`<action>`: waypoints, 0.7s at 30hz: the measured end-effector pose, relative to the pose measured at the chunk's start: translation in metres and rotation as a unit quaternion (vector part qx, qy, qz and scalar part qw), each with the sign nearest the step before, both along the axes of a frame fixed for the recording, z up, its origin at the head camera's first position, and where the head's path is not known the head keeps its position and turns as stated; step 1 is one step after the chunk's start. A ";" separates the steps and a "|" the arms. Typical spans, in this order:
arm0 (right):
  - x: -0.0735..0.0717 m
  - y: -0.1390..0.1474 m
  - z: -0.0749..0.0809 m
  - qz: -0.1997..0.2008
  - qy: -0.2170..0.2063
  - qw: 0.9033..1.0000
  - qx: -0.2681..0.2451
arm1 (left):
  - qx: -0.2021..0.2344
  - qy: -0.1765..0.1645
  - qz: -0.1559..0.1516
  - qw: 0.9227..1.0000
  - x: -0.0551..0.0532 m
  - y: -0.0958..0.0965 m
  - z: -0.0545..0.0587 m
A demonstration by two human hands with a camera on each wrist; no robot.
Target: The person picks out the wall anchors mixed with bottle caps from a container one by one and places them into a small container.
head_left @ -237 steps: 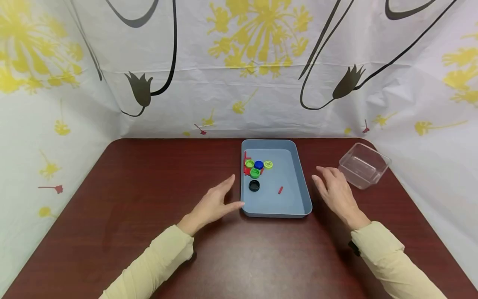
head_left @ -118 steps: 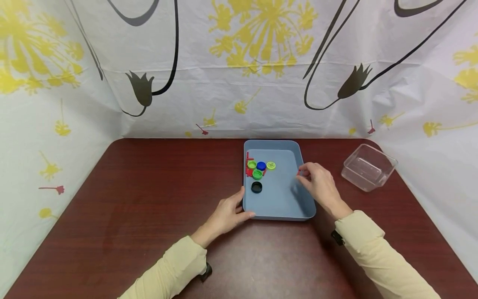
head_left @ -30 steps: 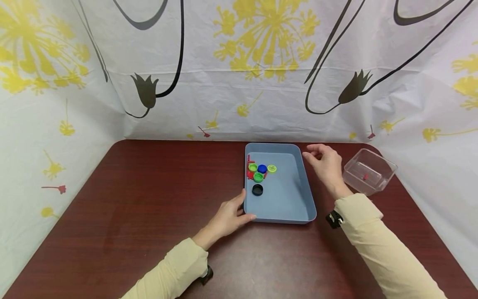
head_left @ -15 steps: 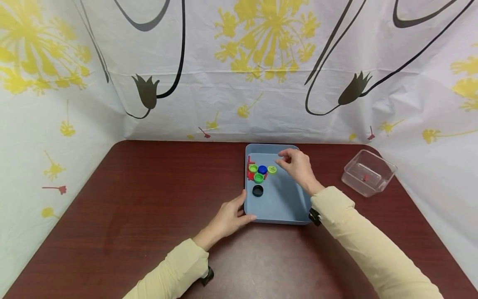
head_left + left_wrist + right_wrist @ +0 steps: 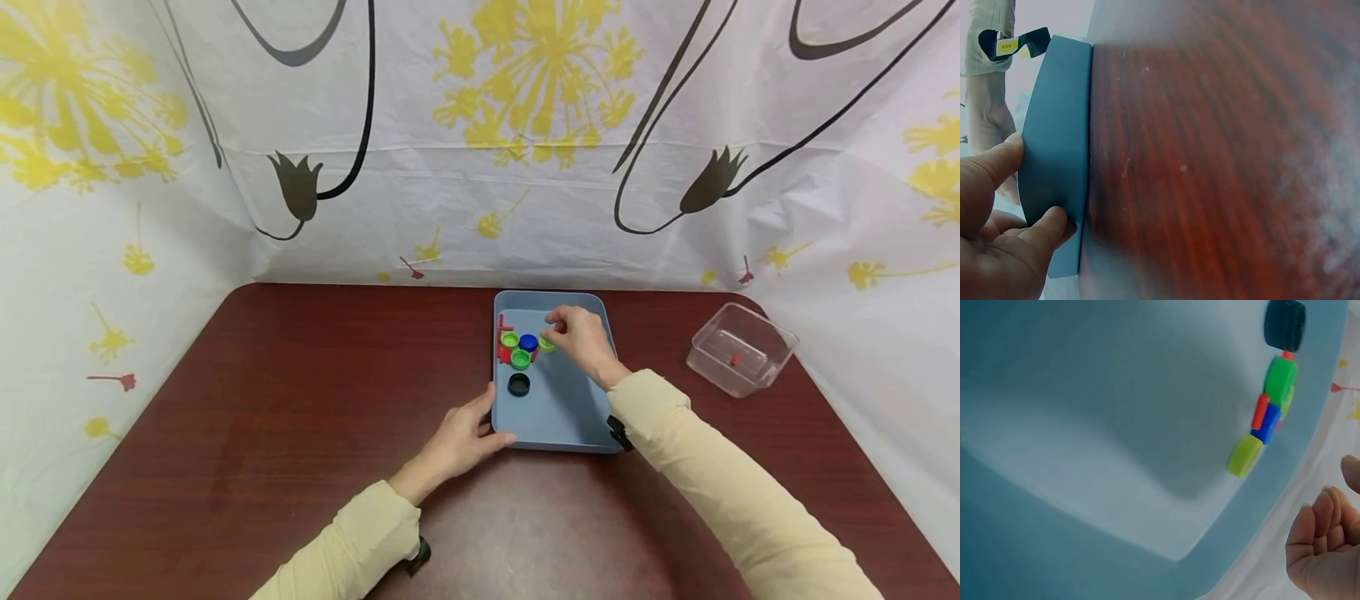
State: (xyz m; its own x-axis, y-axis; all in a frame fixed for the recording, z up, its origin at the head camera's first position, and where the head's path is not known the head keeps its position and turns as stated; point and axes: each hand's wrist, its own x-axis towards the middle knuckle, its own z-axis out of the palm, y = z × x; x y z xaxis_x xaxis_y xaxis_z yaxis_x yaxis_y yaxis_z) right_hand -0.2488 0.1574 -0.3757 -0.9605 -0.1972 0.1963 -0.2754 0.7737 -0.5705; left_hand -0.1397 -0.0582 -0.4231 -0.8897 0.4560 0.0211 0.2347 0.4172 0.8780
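My left hand [image 5: 455,437] holds the near left corner of the blue-grey tray [image 5: 558,421]; in the left wrist view its thumb and fingers touch the tray walls. Over the tray, my right hand [image 5: 583,337] hovers with a gap between thumb and fingertips, holding nothing visible. Closest to it lies a yellow-green bottle cap [image 5: 1244,456]. Beside that are a blue cap [image 5: 528,342], a green cap [image 5: 520,360] and another lime cap [image 5: 510,340]. A black cap [image 5: 519,385] sits nearer me. Several small red sticks [image 5: 504,356] lie along the tray's left wall.
A clear plastic box [image 5: 738,350] stands to the right of the tray, with a small red piece [image 5: 735,359] inside. The dark red wooden table [image 5: 322,392] lies underneath. A patterned white sheet [image 5: 420,167] rises behind its far edge.
The lone red stick left the tray in my right hand and now a red piece lies in the clear box. My right hand has moved back left over the yellow-green cap. My left hand took the tray corner.
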 end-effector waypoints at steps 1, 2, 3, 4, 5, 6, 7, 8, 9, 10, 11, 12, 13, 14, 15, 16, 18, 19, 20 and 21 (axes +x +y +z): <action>0.000 -0.001 -0.001 0.005 -0.006 1.000 0.004 | -0.002 0.000 0.001 1.000 0.000 0.000 0.000; 0.000 -0.002 -0.003 0.010 -0.011 1.000 0.006 | -0.002 -0.002 0.002 1.000 0.000 0.000 0.000; -0.001 -0.002 -0.003 0.014 -0.015 1.000 0.009 | -0.003 -0.003 0.002 1.000 0.000 -0.001 -0.001; -0.001 -0.003 -0.004 0.017 -0.017 1.000 0.010 | -0.001 -0.006 0.003 1.000 0.000 -0.001 0.000; -0.001 -0.004 -0.005 0.020 -0.018 1.000 0.014 | -0.001 -0.007 0.003 1.000 0.000 -0.001 -0.001; -0.001 -0.004 -0.006 0.022 -0.021 0.999 0.018 | 0.000 -0.009 0.003 1.000 0.000 -0.001 -0.001; -0.002 -0.004 -0.006 0.024 -0.023 0.999 0.022 | 0.001 -0.010 0.003 1.000 0.000 -0.001 -0.001; -0.002 -0.004 -0.007 0.026 -0.024 0.999 0.030 | 0.004 -0.012 0.003 1.000 0.000 0.000 -0.001; -0.003 -0.005 -0.008 0.027 -0.027 0.999 0.037 | 0.006 -0.013 0.003 1.000 0.000 0.000 -0.001; -0.004 -0.005 -0.009 0.029 -0.029 0.998 0.047 | 0.007 -0.013 0.003 1.000 0.000 0.000 -0.001; -0.005 -0.005 -0.010 0.031 -0.032 0.997 0.057 | 0.008 -0.012 0.003 1.000 0.000 0.000 -0.001; -0.005 -0.006 -0.011 0.032 -0.035 0.997 0.064 | 0.008 -0.012 0.003 1.000 0.000 0.000 -0.001; -0.006 -0.006 -0.011 0.034 -0.037 0.996 0.071 | 0.009 -0.012 0.003 1.000 0.000 0.000 -0.001; -0.007 -0.007 -0.012 0.035 -0.040 0.996 0.078 | 0.009 -0.012 0.003 1.000 0.000 0.000 -0.001; -0.007 -0.008 -0.012 0.035 -0.045 0.995 0.082 | 0.009 -0.011 0.003 1.000 0.000 0.000 -0.001; -0.007 -0.008 -0.013 0.035 -0.047 0.995 0.085 | 0.008 -0.008 0.002 1.000 0.001 0.000 -0.001; -0.008 -0.010 -0.013 0.032 -0.055 0.994 0.090 | 0.006 -0.006 0.002 1.000 0.001 0.000 -0.002; -0.008 -0.011 -0.014 0.031 -0.058 0.994 0.093 | 0.007 -0.005 0.002 1.000 0.001 -0.001 -0.002; -0.008 -0.012 -0.014 0.031 -0.060 0.993 0.097 | 0.006 -0.004 0.002 1.000 0.000 -0.001 -0.003; -0.008 -0.012 -0.015 0.031 -0.060 0.993 0.100 | 0.005 -0.003 0.003 1.000 0.000 -0.001 -0.003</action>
